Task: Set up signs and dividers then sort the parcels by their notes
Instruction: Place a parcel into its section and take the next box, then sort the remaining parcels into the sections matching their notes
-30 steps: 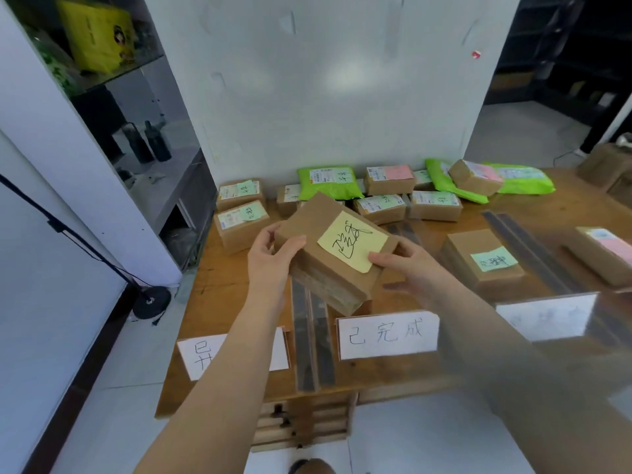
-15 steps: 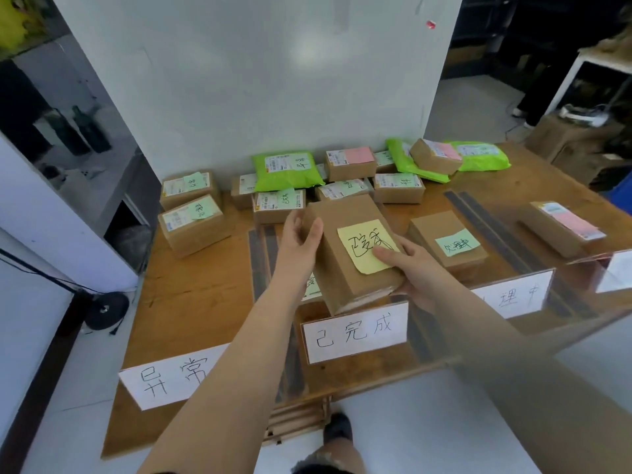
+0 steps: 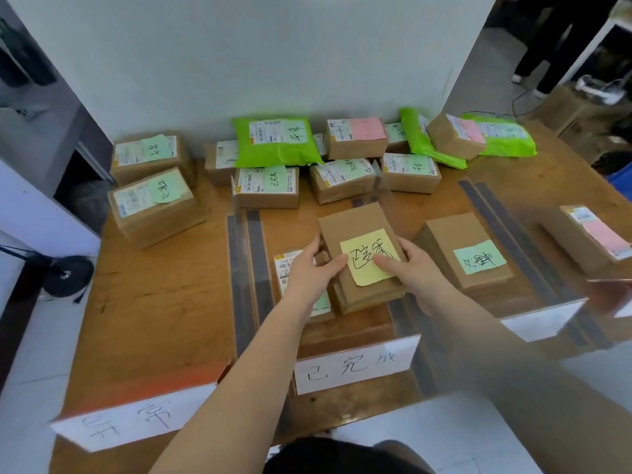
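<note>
A brown parcel [image 3: 362, 254] bearing a yellow note [image 3: 369, 256] is held over the middle lane of the worktop [image 3: 164, 302], behind the sign reading 已完成 [image 3: 355, 366], partly overlapping a labelled box [image 3: 294, 268]. It is clasped at its left edge by the left hand [image 3: 316, 265] and at its right by the right hand [image 3: 410, 268]; both grips are closed on it. Risk judged: the parcel could be set askew on the lower box and slide against the clear divider [image 3: 239, 268].

Brown parcel [image 3: 362, 254] with yellow note [image 3: 367, 260], green mailers [image 3: 277, 140], pink labels [image 3: 367, 128], wooden table [image 3: 154, 302]
</note>
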`<control>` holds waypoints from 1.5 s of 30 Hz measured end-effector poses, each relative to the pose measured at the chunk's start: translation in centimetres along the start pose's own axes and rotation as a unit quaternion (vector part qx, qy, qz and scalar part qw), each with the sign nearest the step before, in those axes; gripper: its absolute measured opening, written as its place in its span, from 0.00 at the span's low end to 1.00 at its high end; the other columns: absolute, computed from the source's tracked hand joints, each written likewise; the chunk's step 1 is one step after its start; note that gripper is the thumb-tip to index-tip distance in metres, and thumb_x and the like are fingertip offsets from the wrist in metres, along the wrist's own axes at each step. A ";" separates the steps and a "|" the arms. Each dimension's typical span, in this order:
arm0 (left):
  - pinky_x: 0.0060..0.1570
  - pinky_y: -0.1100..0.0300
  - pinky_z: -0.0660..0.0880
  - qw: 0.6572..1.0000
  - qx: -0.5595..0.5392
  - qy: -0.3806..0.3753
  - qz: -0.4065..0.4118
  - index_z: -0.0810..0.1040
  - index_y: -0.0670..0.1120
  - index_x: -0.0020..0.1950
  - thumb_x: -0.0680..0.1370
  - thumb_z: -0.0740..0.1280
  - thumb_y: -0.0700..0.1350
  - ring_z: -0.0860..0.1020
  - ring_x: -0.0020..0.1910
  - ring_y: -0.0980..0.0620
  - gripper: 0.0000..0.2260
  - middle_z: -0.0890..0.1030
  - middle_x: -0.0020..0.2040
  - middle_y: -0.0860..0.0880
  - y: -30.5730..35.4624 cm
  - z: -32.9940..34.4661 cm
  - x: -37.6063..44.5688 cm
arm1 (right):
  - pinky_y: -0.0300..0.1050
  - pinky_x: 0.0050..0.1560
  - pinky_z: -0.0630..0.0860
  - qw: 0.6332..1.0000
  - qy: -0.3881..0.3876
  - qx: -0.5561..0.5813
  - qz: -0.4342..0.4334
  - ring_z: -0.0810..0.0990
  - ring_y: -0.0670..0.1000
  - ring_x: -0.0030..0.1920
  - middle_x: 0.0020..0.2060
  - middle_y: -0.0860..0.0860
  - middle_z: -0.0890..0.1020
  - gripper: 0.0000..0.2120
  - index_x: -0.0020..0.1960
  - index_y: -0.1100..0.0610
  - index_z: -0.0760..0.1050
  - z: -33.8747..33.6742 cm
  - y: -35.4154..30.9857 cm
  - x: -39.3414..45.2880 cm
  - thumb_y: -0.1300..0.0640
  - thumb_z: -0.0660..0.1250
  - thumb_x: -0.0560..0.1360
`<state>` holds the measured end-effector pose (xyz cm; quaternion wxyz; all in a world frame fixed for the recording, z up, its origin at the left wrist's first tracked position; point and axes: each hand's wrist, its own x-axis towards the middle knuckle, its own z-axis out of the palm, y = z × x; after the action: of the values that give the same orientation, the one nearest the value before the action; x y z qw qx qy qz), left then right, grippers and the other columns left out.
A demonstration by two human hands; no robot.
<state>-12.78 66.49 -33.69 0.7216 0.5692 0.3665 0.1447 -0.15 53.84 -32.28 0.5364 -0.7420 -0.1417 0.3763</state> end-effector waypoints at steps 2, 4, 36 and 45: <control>0.57 0.50 0.76 1.000 0.022 0.013 -0.012 0.66 0.53 0.72 0.74 0.70 0.44 0.75 0.60 0.52 0.28 0.75 0.62 0.54 -0.4 0.2 0.8 | 0.43 0.44 0.79 1.000 -0.004 -0.002 0.014 0.81 0.48 0.50 0.53 0.49 0.82 0.19 0.61 0.49 0.72 0.2 0.7 0.6 0.54 0.72 0.71; 0.59 0.47 0.75 0.999 0.037 0.020 -0.024 0.66 0.53 0.71 0.74 0.71 0.43 0.74 0.61 0.50 0.28 0.75 0.60 0.54 -0.8 0.3 1.4 | 0.42 0.43 0.78 1.000 -0.003 -0.008 0.026 0.81 0.47 0.50 0.52 0.48 0.82 0.20 0.62 0.51 0.72 0.3 1.4 1.2 0.54 0.71 0.72; 0.62 0.43 0.69 0.746 0.546 0.380 -0.001 0.65 0.48 0.71 0.77 0.62 0.51 0.69 0.66 0.42 0.24 0.70 0.68 0.44 7.6 -13.4 -8.9 | 0.53 0.67 0.62 0.742 -0.168 -0.494 -0.421 0.61 0.56 0.71 0.72 0.53 0.64 0.28 0.73 0.53 0.60 14.7 -9.3 1.3 0.46 0.61 0.76; 0.63 0.43 0.67 0.768 0.533 0.354 -0.007 0.63 0.48 0.72 0.77 0.61 0.51 0.67 0.67 0.42 0.24 0.68 0.70 0.45 8.4 -24.4 -6.3 | 0.54 0.66 0.64 0.712 -0.143 -0.555 -0.406 0.65 0.57 0.68 0.69 0.53 0.67 0.26 0.72 0.52 0.62 24.1 -11.6 4.2 0.45 0.59 0.77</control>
<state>-32.30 82.58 -25.58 0.1223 0.7687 0.6177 0.1121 -12.20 77.50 -26.93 0.1027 -0.7145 -0.6877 0.0772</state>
